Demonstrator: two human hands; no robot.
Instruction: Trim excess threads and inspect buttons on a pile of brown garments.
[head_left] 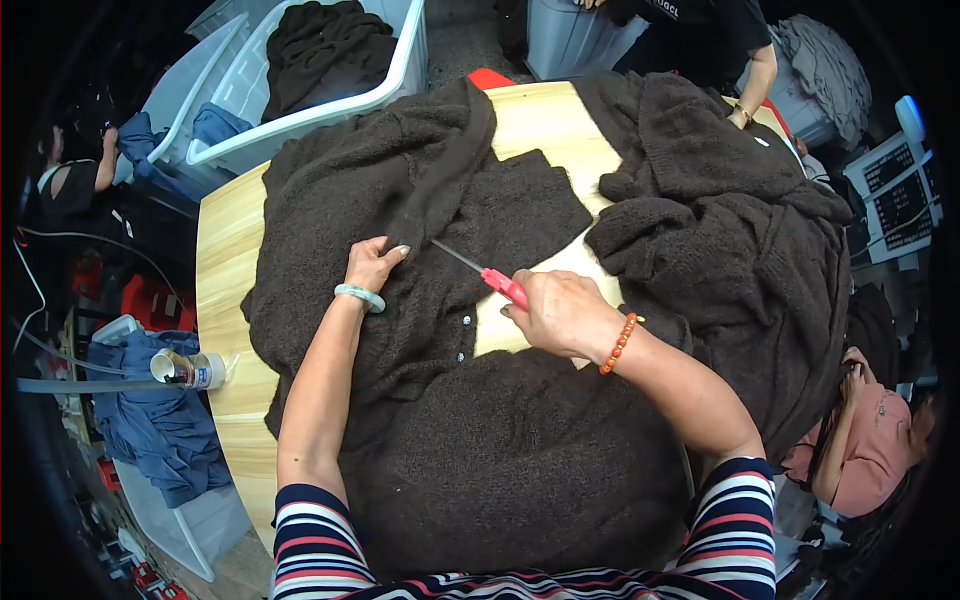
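Observation:
A dark brown knit cardigan lies spread over the light wooden table in front of me, two small shiny buttons showing along its edge. My left hand, with a pale green bangle at the wrist, pinches the cardigan near its front band. In my right hand is a pink-handled tool with a thin metal shaft; its exact kind is unclear. The shaft's tip reaches the cloth close to my left fingers. More dark knit bunches up against my body.
Another pile of dark knitwear covers the table's right side, where a co-worker's hand rests. An open jar stands at the left edge. Beyond are plastic bins of garments. A person in pink is at right.

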